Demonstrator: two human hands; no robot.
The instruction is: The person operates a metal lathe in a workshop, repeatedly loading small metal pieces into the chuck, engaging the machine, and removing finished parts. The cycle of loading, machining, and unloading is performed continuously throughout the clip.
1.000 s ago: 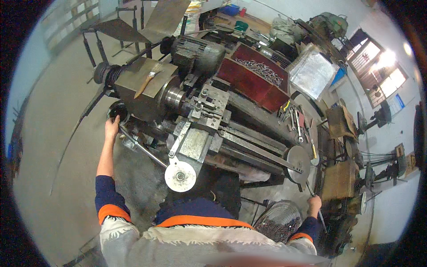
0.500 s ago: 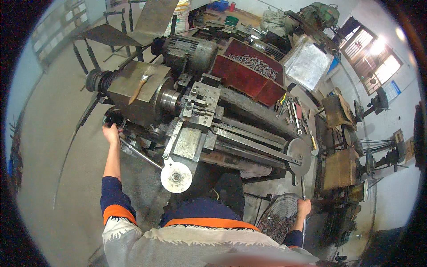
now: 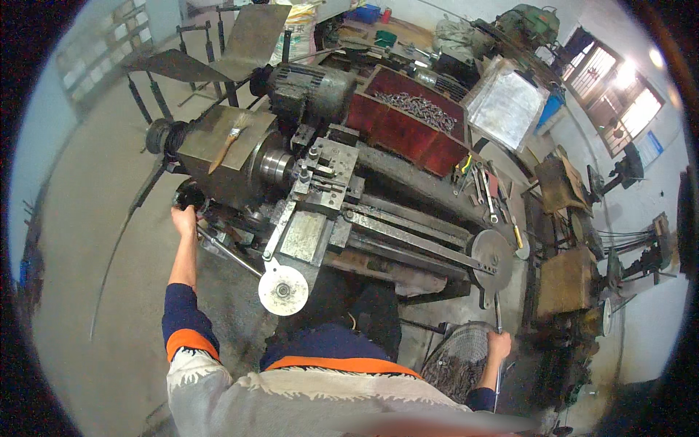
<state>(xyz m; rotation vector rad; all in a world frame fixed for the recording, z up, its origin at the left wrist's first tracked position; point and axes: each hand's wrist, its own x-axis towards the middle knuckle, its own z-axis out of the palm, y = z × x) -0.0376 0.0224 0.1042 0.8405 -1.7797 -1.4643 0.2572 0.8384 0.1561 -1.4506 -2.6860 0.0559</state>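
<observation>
Metal rod [image 3: 498, 315], gripped by the right hand [image 3: 499, 345], runs lengthwise from a grey disc [image 3: 491, 253] toward the person [image 3: 320, 397] — whether the left hand [image 3: 184, 218] grips the dark round part [image 3: 190, 194] is unclear.

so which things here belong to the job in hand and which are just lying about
Apparently in use:
- machine
- lever, gripped by the right hand
- dark round part, at the left hand

Seemingly just lying about:
- brush
- spanner
- yellow-handled tool
</observation>
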